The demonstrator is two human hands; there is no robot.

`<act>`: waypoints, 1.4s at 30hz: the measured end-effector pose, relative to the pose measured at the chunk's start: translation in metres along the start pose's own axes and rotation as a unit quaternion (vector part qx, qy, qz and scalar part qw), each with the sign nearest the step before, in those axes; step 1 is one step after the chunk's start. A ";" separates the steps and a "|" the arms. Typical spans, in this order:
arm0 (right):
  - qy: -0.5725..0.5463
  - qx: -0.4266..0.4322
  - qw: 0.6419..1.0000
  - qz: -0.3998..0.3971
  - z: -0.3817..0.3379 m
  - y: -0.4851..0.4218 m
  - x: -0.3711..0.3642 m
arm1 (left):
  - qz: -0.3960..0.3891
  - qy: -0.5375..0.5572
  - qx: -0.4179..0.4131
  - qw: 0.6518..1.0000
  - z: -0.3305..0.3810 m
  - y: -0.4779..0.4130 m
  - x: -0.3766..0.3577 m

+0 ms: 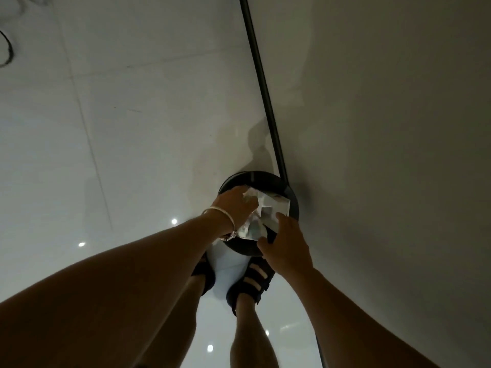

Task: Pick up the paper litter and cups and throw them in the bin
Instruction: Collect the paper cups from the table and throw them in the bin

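A round black bin (288, 193) stands on the white tiled floor against the wall, straight below me. Crumpled white paper litter (268, 211) lies bunched over its mouth. My left hand (233, 205), with a silver bangle on the wrist, grips the left side of the paper over the bin. On the paper's near right edge rests my right hand (285, 245), fingers spread and fairly straight, above the bin's front rim. I see no cups.
A grey wall (385, 128) rises to the right, with a black skirting strip (261, 75) where it meets the floor. My feet in black sandals (251, 282) stand just before the bin. A dark cable (8, 49) lies far left on the glossy tiles.
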State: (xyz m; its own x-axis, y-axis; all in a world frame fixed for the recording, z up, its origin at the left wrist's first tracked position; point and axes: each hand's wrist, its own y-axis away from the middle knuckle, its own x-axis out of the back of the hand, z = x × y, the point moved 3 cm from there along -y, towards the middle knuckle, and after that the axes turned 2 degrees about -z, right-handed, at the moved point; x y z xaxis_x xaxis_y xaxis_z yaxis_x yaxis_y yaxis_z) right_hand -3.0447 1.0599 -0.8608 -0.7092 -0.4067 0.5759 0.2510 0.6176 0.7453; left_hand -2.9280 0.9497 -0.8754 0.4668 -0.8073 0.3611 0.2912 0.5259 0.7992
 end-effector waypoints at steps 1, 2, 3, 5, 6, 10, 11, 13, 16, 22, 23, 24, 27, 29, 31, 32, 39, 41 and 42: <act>0.000 -0.007 1.000 -0.004 0.002 0.000 -0.001 | -0.005 0.011 0.018 1.000 -0.007 0.000 -0.001; 0.002 -0.012 1.000 -0.009 0.003 0.003 -0.002 | -0.008 0.020 0.036 0.999 -0.014 0.004 -0.001; 0.005 -0.012 1.000 -0.014 0.001 0.007 -0.001 | -0.010 0.022 0.047 0.999 -0.019 0.009 0.001; 0.011 -0.002 1.000 -0.021 -0.007 0.018 0.006 | -0.007 0.004 0.049 0.999 -0.027 0.023 0.010; 0.013 0.004 1.000 -0.021 -0.013 0.023 0.012 | 0.001 -0.004 0.049 0.999 -0.028 0.032 0.017; 0.033 0.036 0.999 -0.007 -0.048 0.046 0.045 | 0.028 -0.024 0.027 0.999 -0.014 0.067 0.055; 0.038 0.047 0.998 -0.003 -0.059 0.052 0.056 | 0.038 -0.033 0.013 0.999 -0.007 0.077 0.066; 0.041 0.073 0.996 0.006 -0.082 0.064 0.078 | 0.064 -0.044 -0.018 0.997 0.008 0.099 0.088; 0.048 0.103 0.993 0.015 -0.117 0.088 0.110 | 0.089 -0.067 -0.029 0.993 0.026 0.140 0.116; 0.105 0.162 0.981 0.011 -0.167 0.149 0.152 | 0.149 -0.088 -0.015 0.985 0.046 0.236 0.158; 0.115 0.169 0.979 0.005 -0.173 0.160 0.156 | 0.164 -0.085 -0.009 0.983 0.047 0.254 0.163; 0.128 0.182 0.975 0.000 -0.180 0.172 0.161 | 0.180 -0.079 -0.001 0.980 0.047 0.273 0.166; 0.165 0.218 0.962 -0.003 -0.195 0.205 0.173 | 0.222 -0.056 0.021 0.973 0.043 0.325 0.171; 0.203 0.253 0.946 -0.010 -0.208 0.235 0.180 | 0.248 -0.044 0.038 0.967 0.037 0.368 0.168; 0.242 0.281 0.929 -0.018 -0.223 0.264 0.182 | 0.273 -0.036 0.056 0.960 0.026 0.411 0.163; 0.263 0.293 0.919 -0.021 -0.232 0.277 0.181 | 0.288 -0.031 0.068 0.955 0.019 0.431 0.161; 0.389 0.432 0.813 -0.032 -0.315 0.398 0.111 | 0.414 0.010 0.174 0.894 -0.062 0.581 0.143; 0.410 0.481 0.774 -0.034 -0.337 0.446 0.074 | 0.453 0.013 0.212 0.866 -0.095 0.629 0.130; 0.420 0.505 0.754 -0.035 -0.345 0.472 0.053 | 0.469 0.019 0.232 0.852 -0.113 0.654 0.121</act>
State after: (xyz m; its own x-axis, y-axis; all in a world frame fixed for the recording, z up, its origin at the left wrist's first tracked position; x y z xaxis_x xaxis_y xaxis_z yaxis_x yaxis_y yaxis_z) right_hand -2.7365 1.0973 -0.3630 0.0756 -0.4836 0.8720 -0.6972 0.5996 0.3929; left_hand -2.5869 1.2267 -0.3631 0.3411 -0.0759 0.9370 -0.5820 0.7657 0.2739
